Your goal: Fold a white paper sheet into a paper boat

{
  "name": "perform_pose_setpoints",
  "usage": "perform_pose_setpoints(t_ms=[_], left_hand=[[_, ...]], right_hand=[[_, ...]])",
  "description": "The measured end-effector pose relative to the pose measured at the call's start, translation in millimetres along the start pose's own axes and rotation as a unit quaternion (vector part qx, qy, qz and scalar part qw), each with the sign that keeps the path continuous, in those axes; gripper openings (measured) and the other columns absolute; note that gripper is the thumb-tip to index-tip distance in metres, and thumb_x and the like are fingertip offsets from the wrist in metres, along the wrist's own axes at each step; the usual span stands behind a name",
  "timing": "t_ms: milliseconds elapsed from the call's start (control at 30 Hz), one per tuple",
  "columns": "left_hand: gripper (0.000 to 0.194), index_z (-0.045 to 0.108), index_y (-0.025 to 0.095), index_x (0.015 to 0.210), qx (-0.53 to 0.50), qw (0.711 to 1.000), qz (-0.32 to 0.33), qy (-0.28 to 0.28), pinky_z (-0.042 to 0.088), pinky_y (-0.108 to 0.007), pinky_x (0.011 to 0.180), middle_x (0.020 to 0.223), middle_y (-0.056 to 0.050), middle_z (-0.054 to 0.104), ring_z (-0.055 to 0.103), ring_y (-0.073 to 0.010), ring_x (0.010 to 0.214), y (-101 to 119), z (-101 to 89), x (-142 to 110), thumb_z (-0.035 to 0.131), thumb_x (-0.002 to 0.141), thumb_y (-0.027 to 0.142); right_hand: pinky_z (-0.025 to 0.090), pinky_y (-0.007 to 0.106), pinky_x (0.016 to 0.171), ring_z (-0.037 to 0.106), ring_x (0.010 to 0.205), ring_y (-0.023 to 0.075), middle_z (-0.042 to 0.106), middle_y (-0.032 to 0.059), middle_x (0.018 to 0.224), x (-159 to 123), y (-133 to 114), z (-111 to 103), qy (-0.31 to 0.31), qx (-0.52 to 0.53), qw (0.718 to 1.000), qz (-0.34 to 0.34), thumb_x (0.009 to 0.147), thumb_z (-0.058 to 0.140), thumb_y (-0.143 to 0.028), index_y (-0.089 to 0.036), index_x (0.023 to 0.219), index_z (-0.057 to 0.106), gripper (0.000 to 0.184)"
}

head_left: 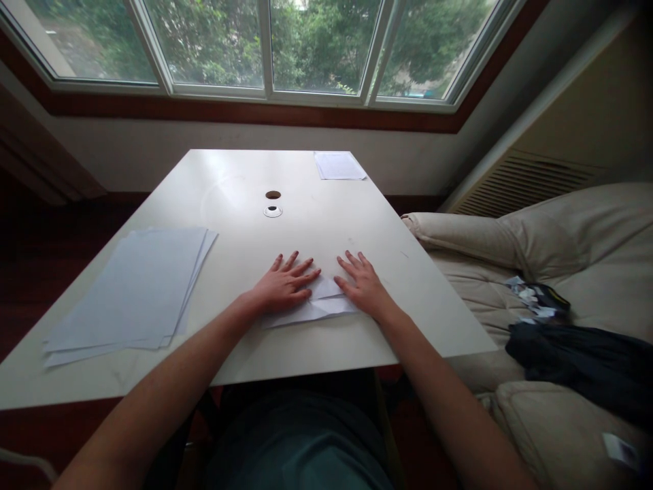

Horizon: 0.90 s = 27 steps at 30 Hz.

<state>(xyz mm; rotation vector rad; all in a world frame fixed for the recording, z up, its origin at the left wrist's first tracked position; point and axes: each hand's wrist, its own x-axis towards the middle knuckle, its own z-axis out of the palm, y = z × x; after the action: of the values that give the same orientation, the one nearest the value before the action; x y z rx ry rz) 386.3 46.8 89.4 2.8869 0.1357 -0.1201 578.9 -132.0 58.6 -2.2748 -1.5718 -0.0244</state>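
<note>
White folded paper (311, 306) lies under the left hand (283, 284) and right hand (363, 286).

Green trees (321, 41) fill a wide bay window (265, 51) above dark wood trim (245, 107). A white table (214, 184) stands on a dark floor (61, 272) beside a beige sofa (576, 238) in soft daylight.

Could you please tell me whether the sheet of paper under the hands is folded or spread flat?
Folded: the paper shows overlapping creased flaps between the left hand and right hand.
</note>
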Motion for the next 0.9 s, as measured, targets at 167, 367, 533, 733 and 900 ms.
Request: perform_pose_setpoints(t_ms=[167,367,533,733,900], left_hand=[[0.056,0.022,0.041,0.154,0.002,1.000,0.005,0.015,-0.001,-0.062,0.118,0.164,0.003,0.009,-0.004,-0.0332,0.151,-0.8,3.9,-0.4,0.033,0.100,0.050],[0.058,0.021,0.039,0.155,0.004,1.000,0.005,0.024,0.000,-0.062,0.118,0.164,0.002,0.011,-0.003,-0.0333,0.151,-0.1,6.0,-0.7,0.036,0.099,0.048],[0.059,0.020,0.038,0.155,0.004,1.000,0.006,0.028,0.000,-0.061,0.118,0.164,0.002,0.011,-0.004,-0.0329,0.151,-1.1,7.8,-0.1,0.035,0.099,0.048],[0.059,0.020,0.039,0.155,0.001,1.000,0.003,0.022,-0.001,-0.061,0.118,0.164,0.003,0.011,-0.004,-0.0332,0.151,-0.4,6.4,-0.5,0.035,0.099,0.049],[0.058,0.021,0.041,0.155,0.003,1.000,-0.002,0.015,-0.001,-0.061,0.118,0.164,0.004,0.010,-0.004,-0.0331,0.151,0.4,4.1,-0.6,0.034,0.099,0.051]], right_hand=[[0.032,0.058,0.114,0.025,0.145,0.0398,0.041,0.0113,0.154,-1.5,4.7,-7.0,0.014,-0.009,1.000,-0.011,0.089,0.058,-0.049,-0.021,0.142,0.053,0.060],[0.036,0.048,0.113,0.037,0.140,0.0265,0.050,-0.0019,0.148,-5.8,-9.9,-19.3,-0.009,-0.002,0.987,-0.160,0.091,0.049,-0.016,-0.034,0.132,0.060,0.046],[0.035,0.053,0.112,0.033,0.142,0.0308,0.049,0.0004,0.148,-6.7,-15.4,-18.0,-0.041,-0.016,0.989,-0.144,0.087,0.054,-0.014,-0.035,0.133,0.060,0.051],[0.034,0.057,0.112,0.029,0.145,0.0336,0.047,-0.0006,0.150,-4.1,-9.5,-21.0,-0.055,0.021,0.992,-0.112,0.083,0.058,-0.015,-0.039,0.126,0.066,0.050],[0.035,0.057,0.111,0.034,0.142,0.0317,0.052,-0.0023,0.146,-3.6,1.3,-30.6,-0.051,0.038,0.989,-0.134,0.082,0.059,-0.016,-0.039,0.111,0.074,0.040]])
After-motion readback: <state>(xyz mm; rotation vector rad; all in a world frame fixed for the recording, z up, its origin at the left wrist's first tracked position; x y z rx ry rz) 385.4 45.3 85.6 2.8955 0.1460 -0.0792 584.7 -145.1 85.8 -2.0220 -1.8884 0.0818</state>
